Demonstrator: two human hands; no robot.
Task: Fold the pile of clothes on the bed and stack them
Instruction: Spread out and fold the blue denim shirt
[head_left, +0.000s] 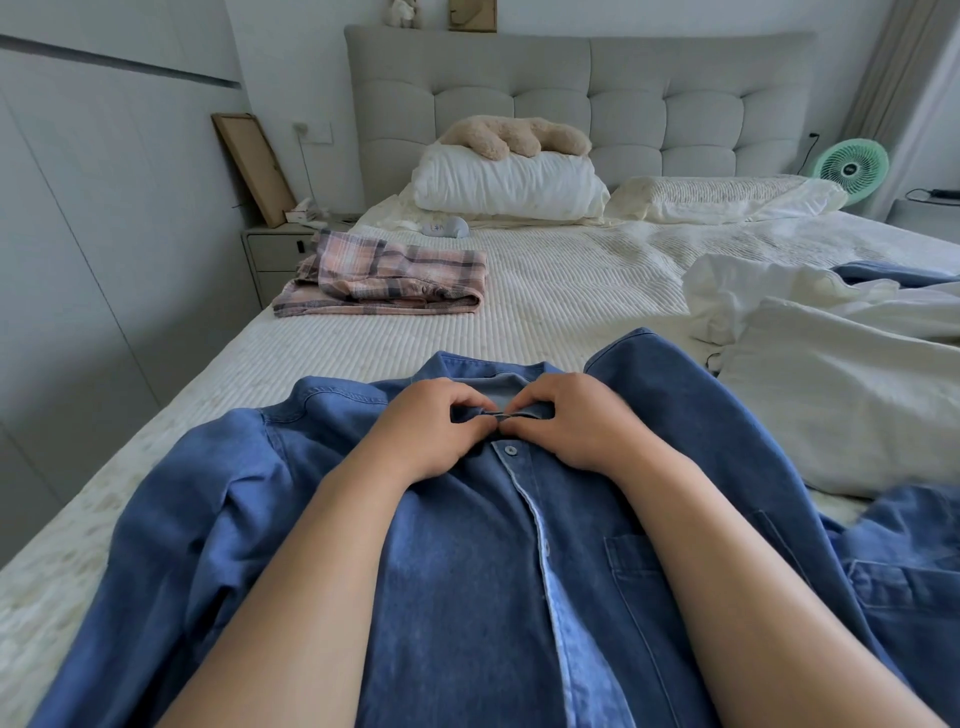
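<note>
Pinching denim shirt (457, 571) collar, left hand (431, 431), right hand (576, 421), fingers curled

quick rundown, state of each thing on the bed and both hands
denim shirt: spread flat, front up, unfolded
left hand: pinching the shirt collar
right hand: pinching the shirt collar
plaid garment: folded, lying apart
white clothes: crumpled, unfolded
plush toy: lying on a pillow

Two bare forearms reach into view from below, ending in the left hand (431, 423) and the right hand (576, 418). No sleeve covers either arm up to the frame edge. Neither wrist nor any visible finger carries a watch, band or ring.
</note>
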